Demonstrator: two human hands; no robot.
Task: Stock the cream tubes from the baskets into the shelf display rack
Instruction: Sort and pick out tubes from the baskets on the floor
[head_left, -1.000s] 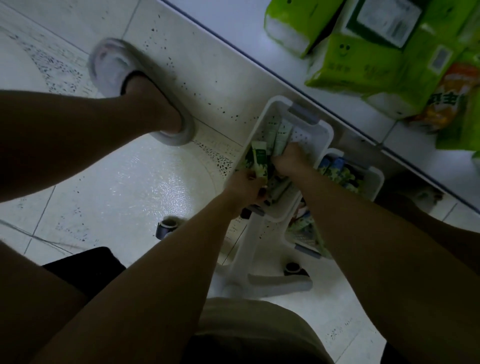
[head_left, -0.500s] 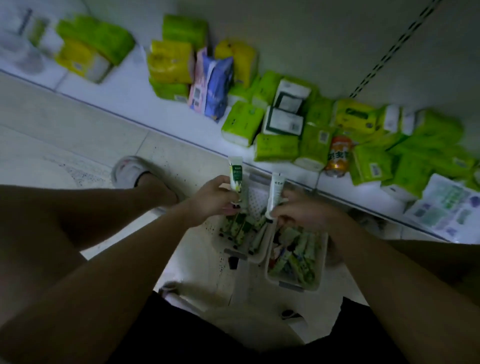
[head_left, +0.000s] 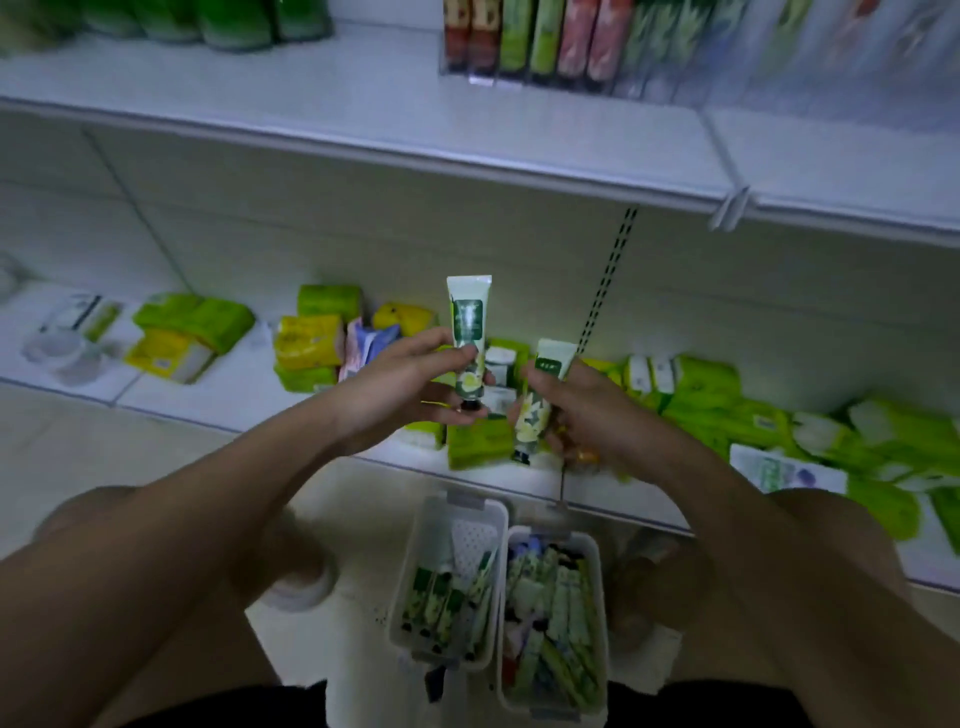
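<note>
Both hands (left hand (head_left: 410, 387), right hand (head_left: 587, 410)) each grip a cream tube before white shelves (head_left: 467, 130).

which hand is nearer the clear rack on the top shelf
Right. The right hand sits below the rack, slightly left of its middle; the left hand is further left, below its left end. Each holds a tube.

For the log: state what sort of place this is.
Likely a shop aisle: white shelving holding a clear display rack of tubes, green tissue packs below, and stock baskets on the floor.
</note>
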